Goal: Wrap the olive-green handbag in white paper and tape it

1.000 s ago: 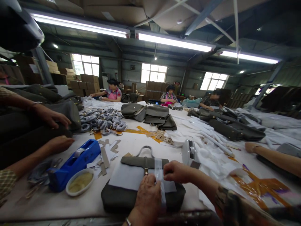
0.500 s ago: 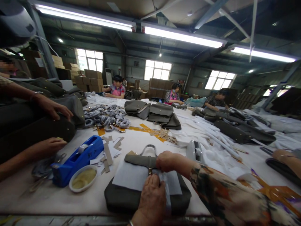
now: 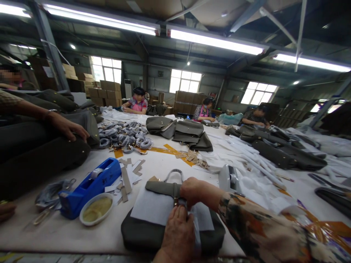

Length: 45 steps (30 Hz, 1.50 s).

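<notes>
A dark grey-green bag (image 3: pixel 148 233) lies at the table's near edge, with a white sheet (image 3: pixel 149 206) spread over it and a flap (image 3: pixel 160 187) on top. From the right, my right hand (image 3: pixel 192 190) is closed on the flap's right part, beside the looped handle (image 3: pixel 175 171). Below the metal clasp (image 3: pixel 176 201), my left hand (image 3: pixel 178 228) has its fingers pressed together; what they pinch is hidden. A clear plastic strip (image 3: pixel 196 233) runs along the right side of my left hand.
Left of the bag are a blue tape dispenser (image 3: pixel 90 186), a white dish (image 3: pixel 96 209) and card strips (image 3: pixel 126 182). A white dispenser (image 3: pixel 229 177) stands right. Wrapped straps (image 3: pixel 123 135) and more bags (image 3: pixel 189 131) lie beyond. A co-worker's hand (image 3: pixel 67 126) rests on bags at left.
A co-worker's lower hand at left has drawn back to the frame's edge, uncovering wrapped straps. The hand at far right has left view. My hands have barely moved.
</notes>
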Available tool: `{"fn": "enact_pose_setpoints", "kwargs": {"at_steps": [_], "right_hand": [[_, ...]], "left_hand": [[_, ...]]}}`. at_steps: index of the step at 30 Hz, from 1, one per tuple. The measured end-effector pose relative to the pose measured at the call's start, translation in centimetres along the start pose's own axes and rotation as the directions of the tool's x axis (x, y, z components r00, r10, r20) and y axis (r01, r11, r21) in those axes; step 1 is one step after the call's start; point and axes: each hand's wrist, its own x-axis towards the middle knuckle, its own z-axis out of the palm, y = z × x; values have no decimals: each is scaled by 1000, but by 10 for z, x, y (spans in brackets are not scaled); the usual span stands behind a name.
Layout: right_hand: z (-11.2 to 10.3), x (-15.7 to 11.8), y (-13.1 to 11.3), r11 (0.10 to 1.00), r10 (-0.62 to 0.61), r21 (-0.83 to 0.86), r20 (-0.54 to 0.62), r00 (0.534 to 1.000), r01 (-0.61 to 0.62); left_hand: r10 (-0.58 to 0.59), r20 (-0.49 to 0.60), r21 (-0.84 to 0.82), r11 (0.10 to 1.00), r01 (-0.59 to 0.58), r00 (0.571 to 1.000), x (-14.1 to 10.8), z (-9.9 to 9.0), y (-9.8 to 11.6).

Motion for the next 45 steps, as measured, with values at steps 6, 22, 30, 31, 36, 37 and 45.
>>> {"fn": "enact_pose_setpoints", "kwargs": {"at_steps": [6,22,30,31,36,37,45], "right_hand": [[-37,-1,-4,927,-19,-372,65,998,42],[26,-86,5,856,-275,-515,-392,878,38],[114,-146,45,841,-423,-487,-321,847,235],[115,-147,44,822,-442,-510,-289,849,254],[110,-148,32,772,-458,-583,-237,857,252],[110,-149,30,777,-441,-585,-247,863,230],[108,-150,30,798,-375,-574,-234,897,183]], "left_hand": [[3,-15,-18,1000,-3,1000,-1,0,0],[-9,13,-35,999,10,1000,-4,1,4],[159,67,-81,985,-154,985,-27,-26,0],[194,81,-83,979,-188,978,-32,-39,-5],[251,211,54,962,-268,945,-51,-109,-63],[213,246,101,965,-244,946,-53,-118,-78],[154,309,110,975,-196,938,-73,-115,-125]]}}
